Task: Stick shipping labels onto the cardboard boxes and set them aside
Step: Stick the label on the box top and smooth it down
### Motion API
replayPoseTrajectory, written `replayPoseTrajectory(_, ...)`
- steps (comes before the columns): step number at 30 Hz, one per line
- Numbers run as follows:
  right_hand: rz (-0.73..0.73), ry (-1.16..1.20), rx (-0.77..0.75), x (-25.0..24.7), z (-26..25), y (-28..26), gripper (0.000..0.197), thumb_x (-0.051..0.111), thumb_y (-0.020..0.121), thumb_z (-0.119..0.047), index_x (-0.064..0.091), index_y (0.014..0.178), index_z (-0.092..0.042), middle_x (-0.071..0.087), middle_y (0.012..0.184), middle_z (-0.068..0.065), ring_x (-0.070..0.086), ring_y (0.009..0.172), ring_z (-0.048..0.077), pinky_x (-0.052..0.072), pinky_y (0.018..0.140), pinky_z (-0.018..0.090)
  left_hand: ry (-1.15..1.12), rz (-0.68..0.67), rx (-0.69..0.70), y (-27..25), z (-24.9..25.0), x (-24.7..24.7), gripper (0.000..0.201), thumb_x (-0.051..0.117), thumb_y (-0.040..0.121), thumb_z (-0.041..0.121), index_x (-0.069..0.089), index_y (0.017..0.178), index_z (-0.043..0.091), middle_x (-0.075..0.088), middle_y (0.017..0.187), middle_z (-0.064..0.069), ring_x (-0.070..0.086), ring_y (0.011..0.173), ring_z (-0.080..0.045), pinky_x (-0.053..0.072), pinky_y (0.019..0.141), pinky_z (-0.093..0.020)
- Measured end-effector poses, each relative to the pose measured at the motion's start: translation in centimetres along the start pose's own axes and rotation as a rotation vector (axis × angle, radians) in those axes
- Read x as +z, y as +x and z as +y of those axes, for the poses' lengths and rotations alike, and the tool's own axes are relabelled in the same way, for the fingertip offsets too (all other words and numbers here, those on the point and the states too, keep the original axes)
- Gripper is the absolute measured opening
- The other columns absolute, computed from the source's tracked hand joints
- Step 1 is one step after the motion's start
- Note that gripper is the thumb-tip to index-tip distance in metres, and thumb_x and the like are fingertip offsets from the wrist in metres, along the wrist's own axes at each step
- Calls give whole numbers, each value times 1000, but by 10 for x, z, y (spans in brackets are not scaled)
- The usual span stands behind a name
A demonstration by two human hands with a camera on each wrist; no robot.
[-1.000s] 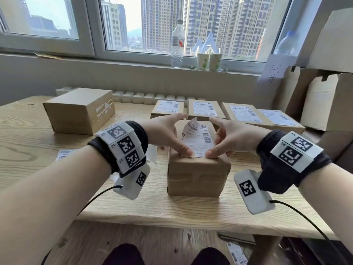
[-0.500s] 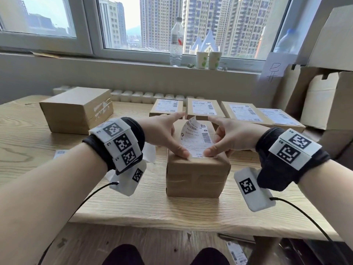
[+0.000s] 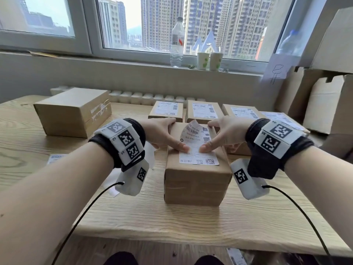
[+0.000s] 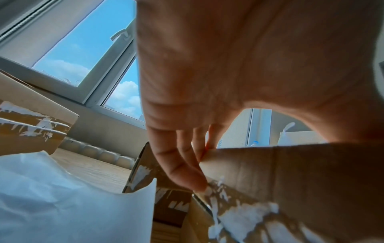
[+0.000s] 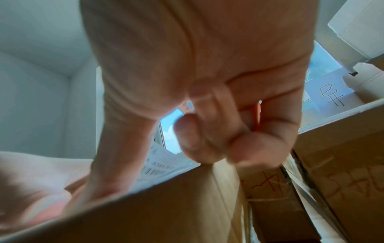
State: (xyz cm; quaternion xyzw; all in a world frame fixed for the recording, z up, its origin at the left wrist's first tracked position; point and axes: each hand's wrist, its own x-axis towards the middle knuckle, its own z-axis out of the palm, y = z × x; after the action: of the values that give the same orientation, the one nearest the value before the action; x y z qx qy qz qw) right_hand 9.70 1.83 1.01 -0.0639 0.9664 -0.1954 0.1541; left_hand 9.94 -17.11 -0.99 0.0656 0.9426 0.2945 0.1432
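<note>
A small brown cardboard box [image 3: 196,180] stands on the wooden table [image 3: 172,222] in front of me. A white shipping label [image 3: 198,159] lies on its top: the near part is flat, the far part [image 3: 193,129] curls up. My left hand [image 3: 168,134] and right hand [image 3: 217,136] flank it. Both thumbs press the label's middle, tips almost touching, and the index fingers reach the box's far corners. In the left wrist view straight fingers [image 4: 187,172] lie on the box's edge. In the right wrist view the thumb [image 5: 116,148] presses the label [image 5: 158,166] while the other fingers curl beside the box.
A larger unlabelled box [image 3: 72,111] sits at back left. Several labelled boxes [image 3: 166,109] line the back. A loose label [image 3: 55,158] and white backing paper [image 3: 150,155] lie under my left wrist. Cardboard stacks [image 3: 324,104] stand at right; a bottle [image 3: 176,43] and cups are on the sill.
Both thumbs have slid away from me along the label and closer together. The near strip of the label now lies flat on the box; only its far part still curls up.
</note>
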Motion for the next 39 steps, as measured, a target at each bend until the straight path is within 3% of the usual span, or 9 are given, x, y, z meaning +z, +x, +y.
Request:
replayPoseTrajectory(2,21,8,8,-1,1,4,101,80,57,-51,34,144,-26,50,92,-5,58,77,15,54,58,26,4,43,0,5,-1,-3,101,77,63,47,25,146,18,49,119,5,55,102,-14,54,77,-28)
replayPoseTrajectory(4,59,28,5,-2,4,7,96,80,58,-52,38,141,-29,44,91,-10,56,80,14,55,58,27,-10,80,-6,10,0,-3,95,77,62,49,34,141,17,52,122,3,57,103,-15,55,77,-29)
replayPoseTrajectory(9,166,59,-15,1,11,22,74,78,62,-53,50,125,-25,49,103,-5,54,82,12,56,81,36,-61,176,-13,24,-1,0,60,74,69,50,50,114,17,56,101,4,57,81,-9,56,70,-28)
replayPoseTrajectory(13,210,82,-18,2,10,32,58,75,66,-55,53,111,-24,45,84,-10,54,74,10,55,70,31,-64,230,-12,34,-1,0,50,70,74,49,52,104,14,55,90,4,58,73,-12,58,73,-33)
replayPoseTrajectory(18,267,33,-45,4,11,42,43,67,77,-51,56,106,-21,55,98,-1,59,84,17,55,76,36,1,276,-10,41,0,1,45,64,80,50,55,102,12,59,88,0,64,84,-20,58,78,-39)
replayPoseTrajectory(22,298,-8,-50,6,8,45,30,60,87,-44,55,103,-20,63,99,4,63,89,22,55,82,41,3,297,-18,44,-1,2,41,61,83,48,55,103,13,61,91,-1,65,88,-22,57,80,-40)
replayPoseTrajectory(28,290,-73,-12,7,6,42,37,56,86,-52,51,105,-20,55,82,-4,59,77,15,54,74,35,18,326,-26,44,-1,5,38,62,82,50,55,98,16,60,86,2,64,86,-20,56,83,-40)
replayPoseTrajectory(34,282,-130,-7,10,4,43,66,57,68,-75,48,105,-21,53,92,-3,53,90,19,44,73,31,44,329,-22,42,0,5,36,59,83,50,54,97,17,57,83,3,64,86,-20,55,84,-39)
replayPoseTrajectory(39,287,-108,-3,9,4,43,45,55,82,-61,49,103,-21,59,93,-1,59,86,19,51,75,34,22,340,-18,43,-2,6,36,60,84,50,54,99,17,58,85,4,64,84,-19,56,81,-39)
